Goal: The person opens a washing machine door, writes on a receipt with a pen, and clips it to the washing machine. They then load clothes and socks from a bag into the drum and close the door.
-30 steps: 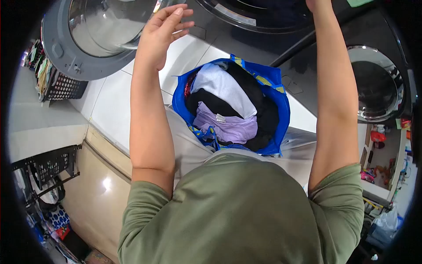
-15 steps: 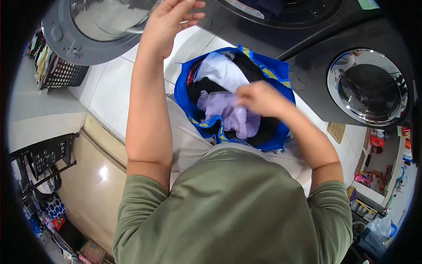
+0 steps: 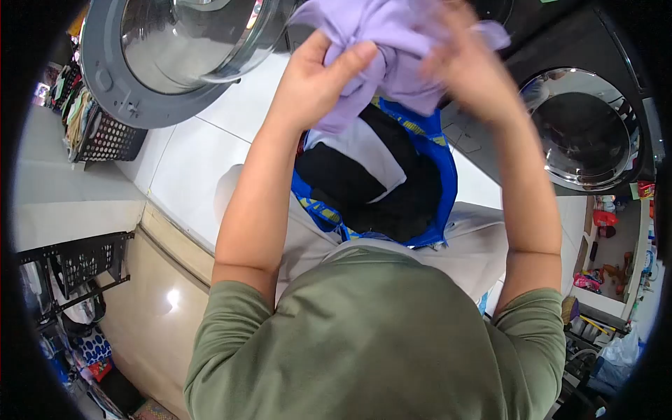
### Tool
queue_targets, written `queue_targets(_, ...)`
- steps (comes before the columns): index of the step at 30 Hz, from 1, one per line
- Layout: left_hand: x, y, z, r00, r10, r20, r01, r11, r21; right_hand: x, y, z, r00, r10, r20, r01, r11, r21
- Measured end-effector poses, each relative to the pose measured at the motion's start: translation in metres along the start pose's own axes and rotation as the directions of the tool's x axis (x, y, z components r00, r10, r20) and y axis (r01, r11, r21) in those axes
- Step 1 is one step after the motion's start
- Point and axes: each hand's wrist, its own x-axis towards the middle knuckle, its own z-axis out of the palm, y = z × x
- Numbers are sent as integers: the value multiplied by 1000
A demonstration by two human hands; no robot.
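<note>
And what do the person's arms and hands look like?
The shirt is olive green, with short sleeves that look plain. Below them the arms are bare, with no watch or bracelet showing. The left hand and the blurry right hand wear no gloves. I can't tell about rings.

A lilac garment (image 3: 392, 31) hangs crumpled in the left hand (image 3: 308, 87).

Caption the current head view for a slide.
Both hands handle a purple garment over a blue bag of clothes.
</note>
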Motion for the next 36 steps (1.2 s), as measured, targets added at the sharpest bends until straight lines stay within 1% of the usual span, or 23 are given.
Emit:
queue_targets(2, -7, 11, -7, 942, 252, 221, -297, 933, 202, -27, 3, 37, 965, -18, 263, -43, 974, 223)
queue_targets(4, 0, 15, -12, 845, 398, 358, -507, 808, 300, -16, 10, 39, 828, 22, 560, -79, 994, 77)
queue_targets(6, 6, 3, -20, 962, 268, 55, -266, 867, 422, 41, 55, 21, 684, 355, 637, -416, 907, -60)
queue_targets(7, 10, -2, -24, 972, 215, -100, -148, 879, 453, 74, 56, 2, 591, 615, 522, -804, 500, 322)
queue_targets(8, 10, -10, -35, 972, 223, 79, -204, 623, 755, 96, 47, -23, 791, 507, 343, -608, 582, 540)
queue_targets(9, 5, -24, -43, 963, 12, 269, -237, 510, 827, 111, 46, -45, 916, 384, 116, -351, 628, 695)
queue_targets(10, -3, -43, -49, 858, -237, 457, -348, 387, 854, 125, 78, -64, 915, 376, -148, -230, 785, 576)
queue_targets(12, -31, -61, -27, 535, -783, 316, -352, 134, 926, 123, 83, -61, 924, 236, -301, -145, 944, 296)
queue_targets(13, -45, -81, -25, 415, -862, 292, -507, 47, 861, 102, 61, -48, 965, 178, -192, -143, 972, 185)
queue_targets(14, -69, -101, -36, 538, -729, 424, -644, -31, 764, 78, 64, -32, 988, 150, 45, -154, 984, 94)
queue_targets(15, -72, -117, -37, 527, -729, 436, -659, -26, 752, 54, 67, -16, 954, 113, 279, -120, 993, 8)
queue_targets(16, -71, -131, -34, 517, -730, 448, -673, -23, 739, 29, 47, -6, 807, 274, 523, -287, 956, -58)
queue_targets(18, -62, -141, -39, 460, -693, 555, -715, 82, 694, -18, 52, 23, 529, 324, 784, -319, 932, -170)
queue_targets(19, -54, -130, -39, 405, -709, 577, -631, 239, 738, -40, 53, 33, 493, 376, 785, -200, 926, -319)
queue_targets(20, -41, -104, -34, 351, -715, 604, -523, 386, 760, -67, 74, 43, 563, 228, 794, -32, 966, -255)
queue_targets(21, -27, -80, -30, 297, -711, 637, -394, 516, 761, -74, 64, 44, 435, 396, 808, -224, 917, -329)
queue_targets(23, -10, -45, -28, 572, -342, 746, -263, 784, 562, -104, 74, 44, 505, 299, 810, -160, 954, -253)
queue_targets(25, 2, -23, -29, 826, -220, 519, -83, 863, 498, -108, 71, 42, 520, 371, 769, -525, 850, -55)
queue_targets(27, 5, -33, -16, 972, -147, 186, 87, 951, 295, -99, 59, 30, 743, 418, 523, -630, 700, 336)
queue_targets(29, -4, -50, -12, 997, 67, -48, -11, 686, 727, -71, 46, 11, 641, 688, 341, -711, 366, 600)
queue_targets(31, -12, -40, 1, 900, 235, 367, -430, 615, 661, -58, 44, 2, 623, 684, 380, -691, 252, 678)
queue_targets(33, -31, -40, 34, 930, -5, 367, -134, 926, 352, -52, 29, 4, 568, 730, 379, -705, 195, 682)
queue_targets(36, -28, -51, 33, 956, -183, 230, 91, 929, 358, -47, 18, 1, 664, 629, 405, -672, 264, 692)
